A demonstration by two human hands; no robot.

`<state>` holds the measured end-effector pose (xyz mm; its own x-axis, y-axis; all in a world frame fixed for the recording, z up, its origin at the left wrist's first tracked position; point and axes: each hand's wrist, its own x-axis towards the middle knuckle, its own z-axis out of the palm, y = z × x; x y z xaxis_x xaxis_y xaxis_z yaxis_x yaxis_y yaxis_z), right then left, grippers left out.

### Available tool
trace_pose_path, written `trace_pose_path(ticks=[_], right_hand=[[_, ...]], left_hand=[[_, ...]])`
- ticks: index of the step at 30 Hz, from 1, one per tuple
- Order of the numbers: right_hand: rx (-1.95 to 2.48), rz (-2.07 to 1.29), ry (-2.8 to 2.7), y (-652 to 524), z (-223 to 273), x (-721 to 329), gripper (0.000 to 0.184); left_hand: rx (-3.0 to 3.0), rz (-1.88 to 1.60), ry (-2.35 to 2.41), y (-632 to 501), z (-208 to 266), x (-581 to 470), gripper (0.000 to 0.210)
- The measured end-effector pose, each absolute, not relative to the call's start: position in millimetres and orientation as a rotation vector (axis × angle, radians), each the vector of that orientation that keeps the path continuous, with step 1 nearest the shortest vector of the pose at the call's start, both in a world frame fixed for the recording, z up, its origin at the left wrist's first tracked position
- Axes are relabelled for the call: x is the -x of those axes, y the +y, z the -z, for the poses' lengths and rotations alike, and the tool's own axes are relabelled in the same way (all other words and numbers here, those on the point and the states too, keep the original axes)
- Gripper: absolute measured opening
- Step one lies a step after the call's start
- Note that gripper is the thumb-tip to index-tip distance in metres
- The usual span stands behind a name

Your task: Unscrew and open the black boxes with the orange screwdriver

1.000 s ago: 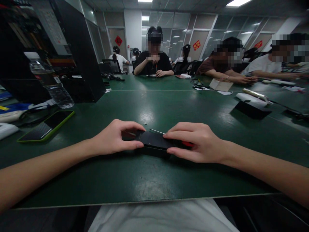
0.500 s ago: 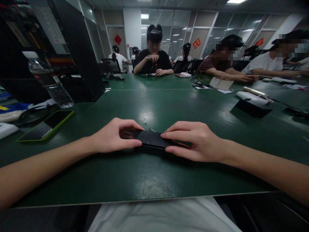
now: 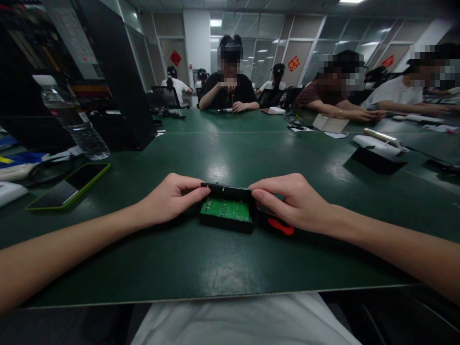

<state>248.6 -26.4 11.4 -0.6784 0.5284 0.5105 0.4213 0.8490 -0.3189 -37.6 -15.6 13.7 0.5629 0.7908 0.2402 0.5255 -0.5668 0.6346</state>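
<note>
A black plastic case (image 3: 227,224) lies on the green table in front of me, with a green circuit board (image 3: 228,209) showing inside. Its flat black cover (image 3: 232,190) is tilted up along the far side. My left hand (image 3: 171,199) pinches the cover's left end between thumb and fingers. At the opposite end, my right hand (image 3: 300,201) has the cover's right corner in a similar pinch. Partly beneath the right hand is a red and black object (image 3: 281,226); its kind cannot be made out.
A phone in a green case (image 3: 70,187) and a water bottle (image 3: 77,117) are on the left, beside a black computer tower (image 3: 118,76). A folded black card (image 3: 375,160) and white items lie at right. Across the table, a person (image 3: 230,91) handles a small tool.
The cover was lying flat over the case; now both hands have swung its near edge up, exposing the circuit board. The red object has come into fuller view.
</note>
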Motion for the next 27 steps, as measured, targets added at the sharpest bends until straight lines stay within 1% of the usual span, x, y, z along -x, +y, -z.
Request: trace_pose_path(ticks=[5,10,18,27], right_hand=[[0.760,-0.316,-2.382,-26.9,-12.5,-250.1,0.024],[0.809,-0.393,-2.344,-27.7,-14.7,-251.8,0.023],[0.849,-0.430,-2.333,-27.8,-17.0,-252.3,0.023],[0.909,-0.549,-2.344,-24.1,-14.2,-252.1,0.037]], left_hand=[[-2.195,-0.766,1.076,-15.1,-13.6,38.2,0.033],[-2.140,-0.785,1.098,-15.3,-12.2,35.5,0.034],[-2.094,-0.789,1.084,-16.0,-12.7,33.0,0.030],[-2.013,-0.806,1.047,-15.8,-15.9,30.7,0.029]])
